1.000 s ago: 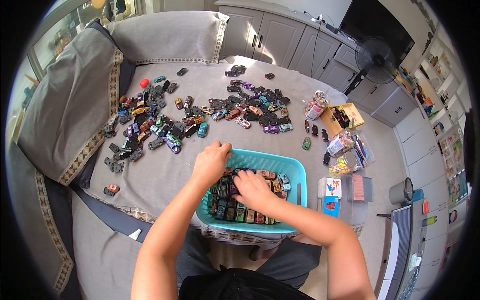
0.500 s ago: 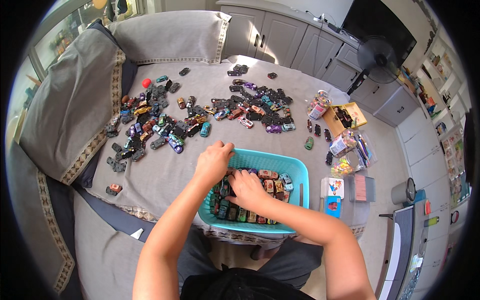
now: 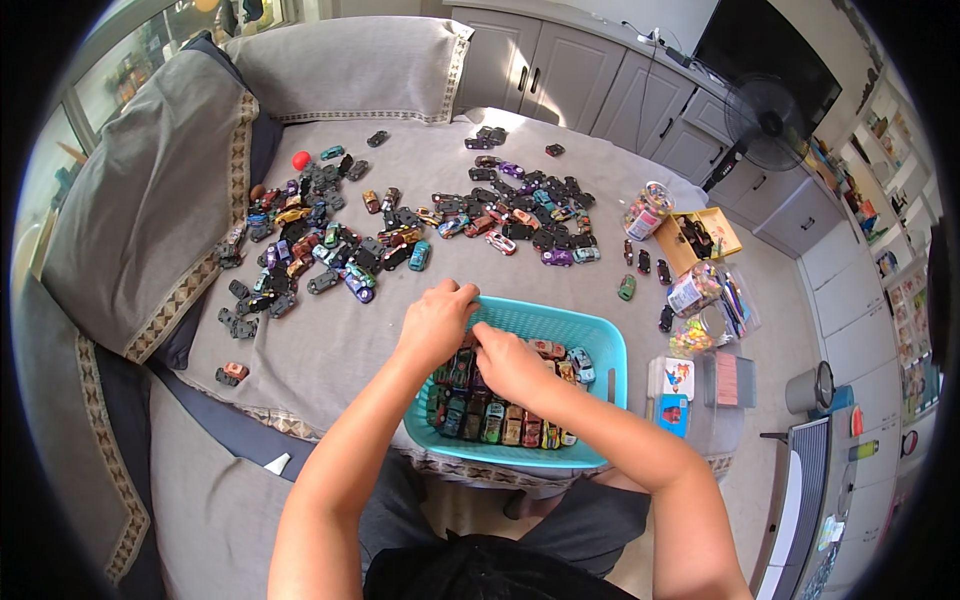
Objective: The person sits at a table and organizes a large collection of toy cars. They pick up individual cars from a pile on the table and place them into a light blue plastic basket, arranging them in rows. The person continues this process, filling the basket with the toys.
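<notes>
Tight Work in the Far Corner!

And there we were, with our right hand [image 3: 512, 362] reaching down into the turquoise basket [image 3: 560, 326], fingers bent toward its far-left corner; whether they pinched anything, we couldn't tell. Our left hand [image 3: 438, 320] curled at the rim by that same corner, its exact grip hidden from us too. Along the near wall, a row of toy cars [image 3: 512, 425] stood side by side, and lovely it looked! To our minds, good work here called for a steady basket, a light fingertip touch and no nudging of that row. Beyond, on the grey cloth [image 3: 330, 340], lay scattered cars [image 3: 398, 237] in loose heaps.
</notes>
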{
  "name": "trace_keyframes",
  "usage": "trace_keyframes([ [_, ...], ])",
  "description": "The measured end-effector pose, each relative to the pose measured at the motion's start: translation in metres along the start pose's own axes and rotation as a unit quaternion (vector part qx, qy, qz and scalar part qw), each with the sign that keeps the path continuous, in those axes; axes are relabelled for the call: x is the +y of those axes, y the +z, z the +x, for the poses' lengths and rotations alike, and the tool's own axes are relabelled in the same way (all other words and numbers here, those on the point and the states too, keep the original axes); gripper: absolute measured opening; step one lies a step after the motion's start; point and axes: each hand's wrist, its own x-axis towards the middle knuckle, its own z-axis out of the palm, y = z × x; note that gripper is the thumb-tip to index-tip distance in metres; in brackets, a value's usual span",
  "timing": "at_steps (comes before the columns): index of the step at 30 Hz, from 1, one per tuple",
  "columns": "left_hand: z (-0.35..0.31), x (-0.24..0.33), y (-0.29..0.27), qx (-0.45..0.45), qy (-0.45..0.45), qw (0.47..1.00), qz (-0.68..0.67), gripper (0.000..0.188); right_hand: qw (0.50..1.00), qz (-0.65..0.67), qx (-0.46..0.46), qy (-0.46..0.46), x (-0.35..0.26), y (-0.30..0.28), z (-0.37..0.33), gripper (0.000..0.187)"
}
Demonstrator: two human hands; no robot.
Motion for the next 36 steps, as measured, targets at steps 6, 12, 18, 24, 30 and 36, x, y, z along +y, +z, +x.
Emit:
trace_keyframes([
  [6,0.001,0.002,-0.002,-0.007,-0.007,1.000,-0.018,0.016,0.987,0.112,-0.083,0.075,0.011,-0.015,0.008,0.044],
  [12,0.002,-0.008,-0.001,-0.005,-0.007,0.996,-0.084,0.019,0.981,0.104,-0.159,0.048,0.009,-0.019,0.002,0.062],
  [18,0.008,-0.021,-0.001,-0.079,-0.051,0.960,-0.265,0.027,0.999,0.029,-0.033,-0.030,-0.003,0.014,0.004,0.053],
  [24,0.010,-0.024,0.003,-0.091,-0.048,0.928,-0.359,0.028,0.999,0.040,-0.022,-0.020,-0.011,0.027,-0.001,0.068],
  [30,0.003,-0.034,0.005,-0.085,-0.044,0.864,-0.495,0.027,0.973,-0.102,0.102,-0.179,-0.002,-0.018,-0.022,0.045],
  [36,0.002,-0.023,-0.003,-0.076,-0.021,0.913,-0.401,0.026,0.936,-0.279,0.217,0.002,0.073,-0.078,-0.039,0.037],
])
